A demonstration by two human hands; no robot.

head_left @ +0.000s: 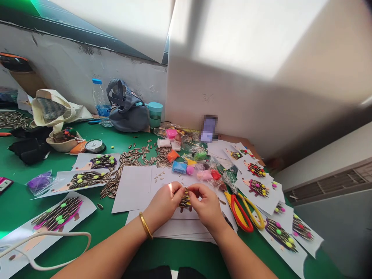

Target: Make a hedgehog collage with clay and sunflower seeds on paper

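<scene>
In the head view, the left hand and the right hand meet over a small seed figure, which lies between them on white paper near the front of the green worktop. On each hand the thumb and index finger are drawn close together at the figure's upper edge; whether a seed or only the edge is between them cannot be told, as the knuckles hide it. The likeliest trouble is there: a push from one side could tip or unseat the closely packed seeds, more so if their base is soft (it looks like modelling clay, though little of it shows). The sheets beneath overlap unevenly, so a forearm dragging across them could slide the figure askew. The bracelet on the left wrist might catch a paper edge if that arm sweeps low. Just beside the right hand, the red scissors and yellow scissors lie close together; a careless elbow or backhand could knock them into the cards beyond. Up and to the left, the loose seeds spread near the bare sheet, where a wide reach could scatter them.
</scene>
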